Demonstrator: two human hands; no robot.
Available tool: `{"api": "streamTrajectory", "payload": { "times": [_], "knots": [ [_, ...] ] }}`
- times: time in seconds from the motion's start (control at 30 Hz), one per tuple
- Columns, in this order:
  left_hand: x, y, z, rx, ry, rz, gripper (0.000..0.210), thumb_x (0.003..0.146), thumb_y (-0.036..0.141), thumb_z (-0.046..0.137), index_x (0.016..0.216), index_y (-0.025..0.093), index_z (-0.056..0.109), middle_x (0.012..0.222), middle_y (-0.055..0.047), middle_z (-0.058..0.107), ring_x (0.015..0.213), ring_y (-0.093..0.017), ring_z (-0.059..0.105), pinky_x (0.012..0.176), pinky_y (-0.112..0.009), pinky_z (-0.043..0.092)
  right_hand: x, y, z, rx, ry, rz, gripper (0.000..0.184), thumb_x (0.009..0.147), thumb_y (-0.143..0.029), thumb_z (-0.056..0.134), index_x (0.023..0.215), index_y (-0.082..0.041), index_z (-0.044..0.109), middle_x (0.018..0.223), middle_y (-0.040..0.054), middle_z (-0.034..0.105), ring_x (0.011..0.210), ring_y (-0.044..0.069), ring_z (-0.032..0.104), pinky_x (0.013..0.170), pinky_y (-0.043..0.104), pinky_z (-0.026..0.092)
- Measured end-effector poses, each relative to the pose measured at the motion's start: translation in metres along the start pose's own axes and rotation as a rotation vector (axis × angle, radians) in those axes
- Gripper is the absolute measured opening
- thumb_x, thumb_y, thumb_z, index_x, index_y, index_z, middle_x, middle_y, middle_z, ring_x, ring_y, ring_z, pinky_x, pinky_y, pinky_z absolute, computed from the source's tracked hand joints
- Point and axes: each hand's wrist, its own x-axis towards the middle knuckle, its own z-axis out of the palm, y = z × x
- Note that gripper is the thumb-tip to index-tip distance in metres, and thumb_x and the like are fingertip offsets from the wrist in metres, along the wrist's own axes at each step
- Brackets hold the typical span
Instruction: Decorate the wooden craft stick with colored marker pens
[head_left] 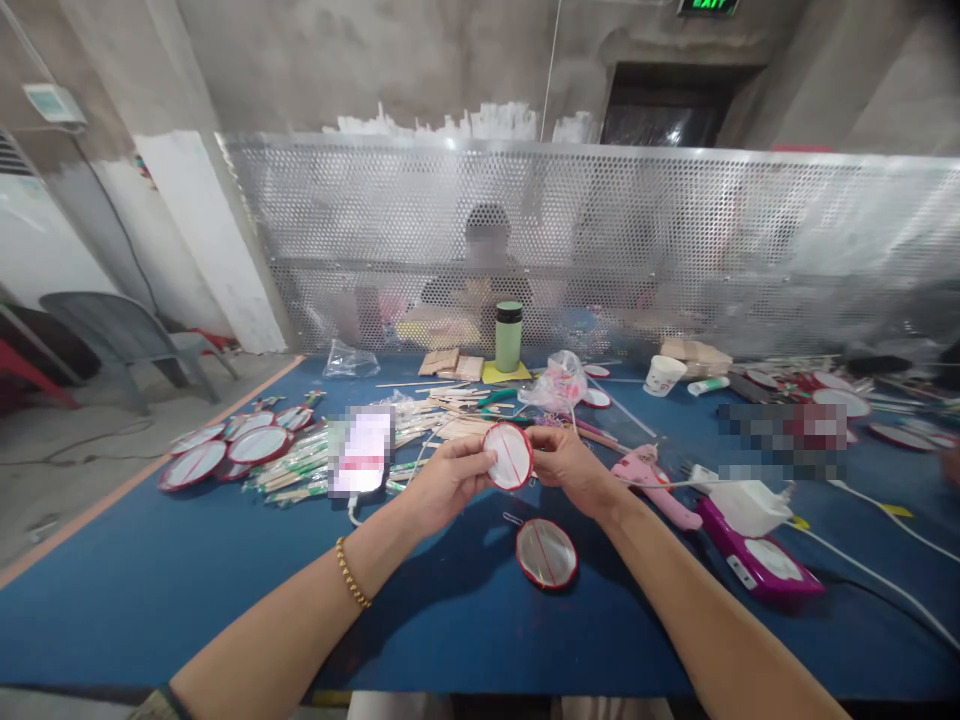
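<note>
Between my two hands, above the blue table, is a small round white disc [509, 456] with a red rim and a red line across it. My left hand [455, 478] pinches its left edge, thumb on the face. The fingers of my right hand [568, 462] are closed at its right edge; whether they also hold something small there is hidden. Below them a second red-rimmed disc [547, 553], greyer and with a wire loop at its upper left, lies flat on the table. Left of my hands stands a phone [361, 452] with a white cable.
More red-rimmed discs [193, 465] lie at the left beside bundled wooden sticks [296, 468]. A green tumbler [508, 338] stands near the perforated metal screen [360, 220]. On the right are a pink glue gun [656, 485], a purple device [757, 560], cables and a paper cup [664, 375].
</note>
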Motion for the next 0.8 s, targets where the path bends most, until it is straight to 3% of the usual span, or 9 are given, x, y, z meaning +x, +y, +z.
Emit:
{"api": "streamTrajectory", "payload": {
  "times": [0.13,0.3,0.47,0.7,0.8],
  "knots": [
    [0.001,-0.003,-0.002,0.043,0.032,-0.011,0.029,0.058,0.024,0.09,0.081,0.01,0.078,0.077,-0.009,0.075,0.07,-0.016,0.067,0.074,-0.029,0.052,0.001,0.008,0.01,0.08,0.069,-0.046,0.025,0.053,-0.031,0.09,0.065,-0.018,0.071,0.055,-0.0058,0.054,0.052,0.007,0.04,0.049,0.021,0.028],
    [0.001,-0.005,-0.001,0.156,0.057,0.083,0.028,0.061,0.029,0.088,0.081,0.011,0.079,0.074,-0.006,0.074,0.067,-0.013,0.061,0.072,-0.027,0.048,0.002,0.018,0.015,0.204,0.075,-0.009,0.028,0.054,-0.036,0.089,0.069,-0.019,0.072,0.051,-0.0071,0.052,0.045,0.006,0.035,0.047,0.022,0.03],
    [-0.004,-0.002,0.002,0.288,0.023,0.142,0.026,0.064,0.034,0.086,0.076,0.012,0.079,0.076,-0.005,0.073,0.071,-0.013,0.058,0.075,-0.027,0.044,-0.001,0.016,0.018,0.333,0.06,-0.001,0.034,0.054,-0.043,0.086,0.073,-0.021,0.068,0.064,-0.0033,0.062,0.053,0.01,0.048,0.054,0.025,0.041],
    [-0.012,0.003,0.008,0.412,-0.015,0.124,0.027,0.064,0.035,0.085,0.07,0.012,0.073,0.066,-0.001,0.064,0.064,-0.011,0.051,0.067,-0.026,0.039,-0.018,-0.008,0.008,0.346,-0.026,0.002,0.03,0.062,-0.037,0.083,0.066,-0.019,0.06,0.069,-0.0016,0.06,0.056,0.01,0.049,0.053,0.022,0.041],
    [-0.011,0.001,0.008,0.39,-0.006,0.121,0.031,0.063,0.039,0.085,0.07,0.012,0.071,0.066,-0.001,0.062,0.066,-0.012,0.051,0.067,-0.027,0.039,-0.021,-0.007,-0.001,0.236,-0.16,0.143,0.028,0.06,-0.039,0.082,0.072,-0.019,0.066,0.056,-0.0038,0.05,0.045,0.008,0.035,0.041,0.02,0.028]
  ]
}}
